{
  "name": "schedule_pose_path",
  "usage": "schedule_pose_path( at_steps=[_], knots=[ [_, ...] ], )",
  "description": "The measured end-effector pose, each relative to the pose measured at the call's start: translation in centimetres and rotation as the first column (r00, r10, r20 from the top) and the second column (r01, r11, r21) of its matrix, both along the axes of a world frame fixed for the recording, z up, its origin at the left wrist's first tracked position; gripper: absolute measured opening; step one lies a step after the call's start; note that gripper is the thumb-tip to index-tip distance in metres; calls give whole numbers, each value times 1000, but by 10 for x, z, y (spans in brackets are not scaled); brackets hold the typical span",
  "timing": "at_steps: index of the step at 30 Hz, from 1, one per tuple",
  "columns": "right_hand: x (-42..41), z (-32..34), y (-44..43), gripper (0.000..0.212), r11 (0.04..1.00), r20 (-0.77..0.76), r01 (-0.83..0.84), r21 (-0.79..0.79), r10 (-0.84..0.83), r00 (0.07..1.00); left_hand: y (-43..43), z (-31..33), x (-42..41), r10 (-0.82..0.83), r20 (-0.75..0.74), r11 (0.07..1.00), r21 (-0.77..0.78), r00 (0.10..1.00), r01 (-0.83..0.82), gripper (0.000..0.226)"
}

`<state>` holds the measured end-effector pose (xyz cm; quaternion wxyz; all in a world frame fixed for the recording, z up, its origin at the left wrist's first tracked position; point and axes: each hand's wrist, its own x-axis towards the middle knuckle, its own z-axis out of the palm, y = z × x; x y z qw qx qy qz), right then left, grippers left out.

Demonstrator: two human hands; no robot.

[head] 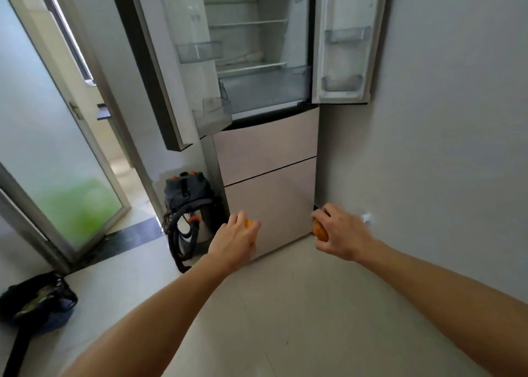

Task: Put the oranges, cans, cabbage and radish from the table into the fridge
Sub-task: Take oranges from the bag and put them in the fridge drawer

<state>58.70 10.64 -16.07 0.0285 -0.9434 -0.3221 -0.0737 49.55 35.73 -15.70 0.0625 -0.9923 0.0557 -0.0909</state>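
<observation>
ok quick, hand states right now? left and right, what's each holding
Left hand: closed around an orange, mostly hidden by the fingers.
Right hand: closed around another orange, below the open fridge.

The left orange [250, 223] and the right orange [320, 229] are coloured bright orange. The fridge [268, 154] drawers are finished in plain pale beige, its interior in white. The vacuum cleaner [188, 194] is coloured dark grey with orange trim.

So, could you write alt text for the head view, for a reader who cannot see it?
A person's left hand grips one orange and the right hand grips a second orange, both held out toward a fridge with its two upper doors open. A vacuum cleaner stands beside it.
</observation>
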Motion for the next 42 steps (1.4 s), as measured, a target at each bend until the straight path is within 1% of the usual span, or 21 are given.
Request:
schedule_pose_path(
  at_steps=[5,7,10,14,18,21,23,26,28,30,32,34,36,40,42],
  knots=[
    [130,14,3,58,1000,-1,19,19,-19,1000,1,15,126,11,3,1000,-2,1000,-11,40],
    [181,28,9,57,1000,21,9,20,-9,1000,5,26,171,10,45,1000,-17,999,-9,38],
    [247,49,23,59,998,47,4,62,-7,999,15,44,230,38,108,998,-63,993,-31,38],
    [323,66,53,60,995,56,-53,84,49,997,40,61,304,55,169,996,-80,984,-42,40],
    [403,88,88,62,991,133,-91,100,77,988,76,91,388,80,259,994,-96,962,-57,44],
    [464,114,115,66,986,214,-106,127,78,974,103,125,455,73,368,993,-109,927,-35,43],
    [504,134,133,66,982,263,-113,154,69,962,120,151,499,96,417,988,-147,904,-37,45],
    [558,159,160,64,977,285,-120,176,66,956,145,182,559,113,435,984,-176,893,-39,46],
    [587,175,175,66,966,298,-128,222,58,953,159,198,593,106,451,982,-188,886,-22,46],
    [617,193,190,67,952,330,-151,268,57,942,172,211,627,129,474,971,-237,871,-14,44],
    [650,215,205,68,945,365,-175,275,66,929,186,220,659,171,491,959,-283,854,-29,42],
    [686,236,224,66,944,366,-199,265,93,926,200,224,690,215,476,947,-314,853,-64,40],
    [720,253,246,63,945,342,-218,245,126,931,215,226,717,258,413,937,-328,873,-122,40],
    [780,267,295,55,957,282,-274,97,238,929,247,229,765,310,214,925,-291,926,-243,46],
    [809,264,318,50,948,205,-318,10,310,929,262,229,788,316,102,926,-248,943,-284,51]
  ],
)
